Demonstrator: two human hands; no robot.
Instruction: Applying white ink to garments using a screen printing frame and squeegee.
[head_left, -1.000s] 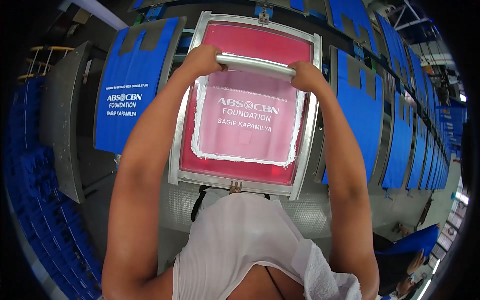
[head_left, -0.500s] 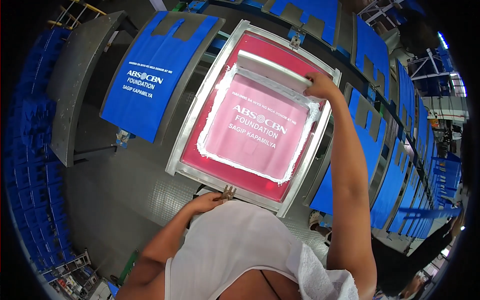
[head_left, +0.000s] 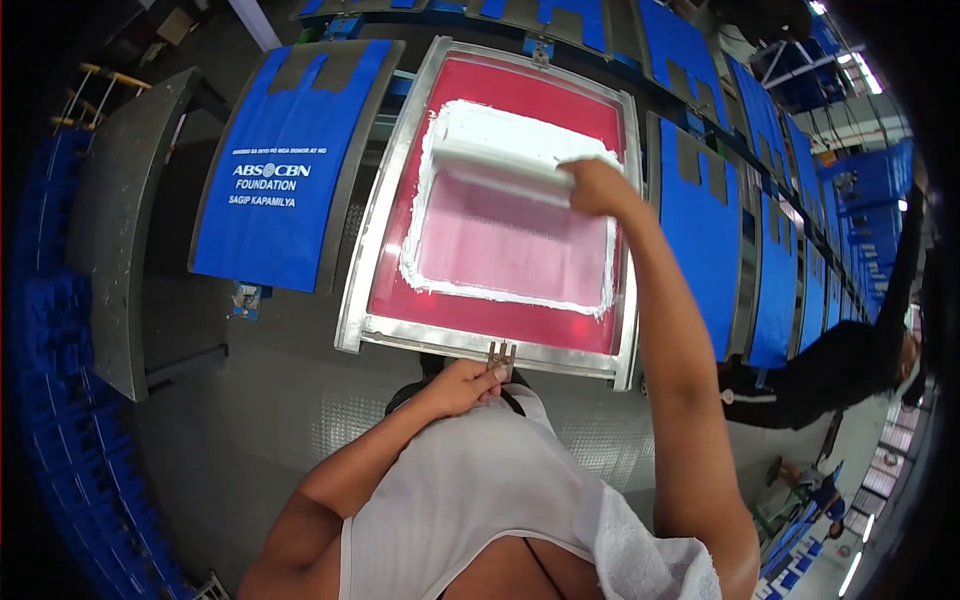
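Observation:
A screen-printing frame (head_left: 385, 230) with silver edges and red mesh lies in front of me. My right hand (head_left: 602, 188) is closed on the right end of a long pale squeegee (head_left: 505, 176), which lies crosswise on the mesh and is slightly blurred. White ink (head_left: 510, 130) covers the far side of the squeegee and rims the pink print window (head_left: 500, 250), where faint lettering shows. At the frame's near edge, my left hand (head_left: 468, 388) is closed around a small forked metal bracket (head_left: 502, 358).
To the left, a printed blue fabric piece (head_left: 265, 190) lies on a board, beside a grey metal table (head_left: 125, 240). More blue pieces (head_left: 695, 240) on boards run in rows at right and behind. A person in dark clothes (head_left: 830, 380) is at the right.
The squeegee in my right hand has moved toward me across the mesh, with a white ink area now behind it. My left hand stays at the bracket. My view has turned somewhat.

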